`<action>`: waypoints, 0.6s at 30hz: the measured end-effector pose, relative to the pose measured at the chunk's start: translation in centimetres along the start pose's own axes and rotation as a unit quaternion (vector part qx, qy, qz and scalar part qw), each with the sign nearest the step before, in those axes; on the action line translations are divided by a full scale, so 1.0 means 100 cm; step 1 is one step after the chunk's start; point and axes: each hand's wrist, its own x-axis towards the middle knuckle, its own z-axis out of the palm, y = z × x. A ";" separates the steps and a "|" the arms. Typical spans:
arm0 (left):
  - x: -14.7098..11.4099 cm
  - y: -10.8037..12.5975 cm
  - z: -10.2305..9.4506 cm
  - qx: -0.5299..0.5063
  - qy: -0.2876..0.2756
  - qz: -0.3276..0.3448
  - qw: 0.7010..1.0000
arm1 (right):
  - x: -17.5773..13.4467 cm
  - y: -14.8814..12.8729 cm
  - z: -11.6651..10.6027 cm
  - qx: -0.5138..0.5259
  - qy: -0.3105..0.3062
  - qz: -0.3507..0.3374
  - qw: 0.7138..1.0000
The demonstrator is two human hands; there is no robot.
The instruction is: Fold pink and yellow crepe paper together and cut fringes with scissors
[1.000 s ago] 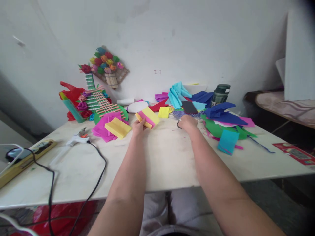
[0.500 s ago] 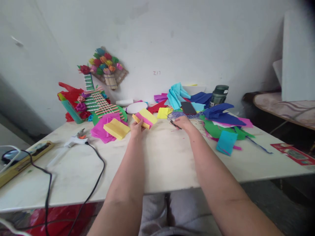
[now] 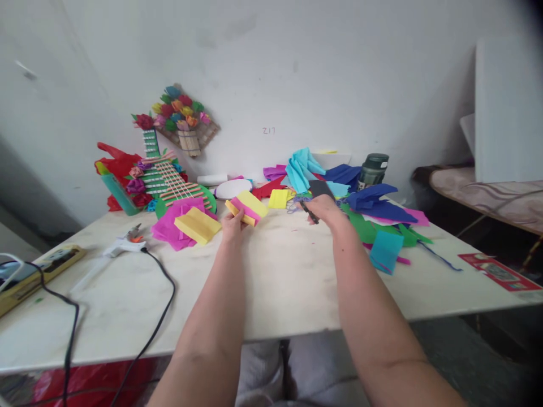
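My left hand (image 3: 234, 224) is closed around folded crepe paper (image 3: 250, 206), yellow with a pink band, raised a little over the table. My right hand (image 3: 324, 209) grips a slim black tool that looks like scissors (image 3: 309, 212), its far end pointing left and up. Part of the tool is hidden by the fingers. Just beyond that hand lie a dark phone (image 3: 320, 189) and a tangle of purple string (image 3: 297, 202). A yellow paper square (image 3: 278, 199) rests between the hands, farther back. Left of my left hand, a folded yellow sheet (image 3: 197, 225) lies on magenta paper (image 3: 169, 230).
Coloured papers, including a blue sheet (image 3: 377, 202) and a teal piece (image 3: 387, 252), spread over the right. A dark green bottle (image 3: 373, 169) stands behind. At left are a flowered paper guitar (image 3: 169, 180), a glue gun (image 3: 125, 244) with its black cord (image 3: 169, 299), and a power strip (image 3: 55, 271).
My right hand has moved slightly forward with the black tool and now covers part of the phone and string. My left hand keeps hold of the crepe paper. The view has shifted slightly.
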 end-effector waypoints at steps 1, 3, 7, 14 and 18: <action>0.000 0.000 0.000 0.001 0.001 0.001 1.000 | -0.001 -0.001 0.001 0.024 -0.005 -0.014 1.000; 0.000 0.000 -0.001 0.000 0.001 0.000 1.000 | -0.005 -0.002 0.007 0.087 -0.039 -0.038 0.995; -0.001 0.000 0.000 -0.003 -0.010 -0.001 1.000 | -0.008 -0.002 0.022 0.094 -0.135 -0.065 0.984; 0.001 -0.002 -0.001 -0.023 -0.025 0.009 0.999 | -0.009 0.001 0.030 0.017 -0.243 -0.070 0.967; 0.002 -0.003 -0.003 -0.041 -0.031 0.006 0.999 | -0.013 0.001 0.028 -0.003 -0.287 -0.073 0.955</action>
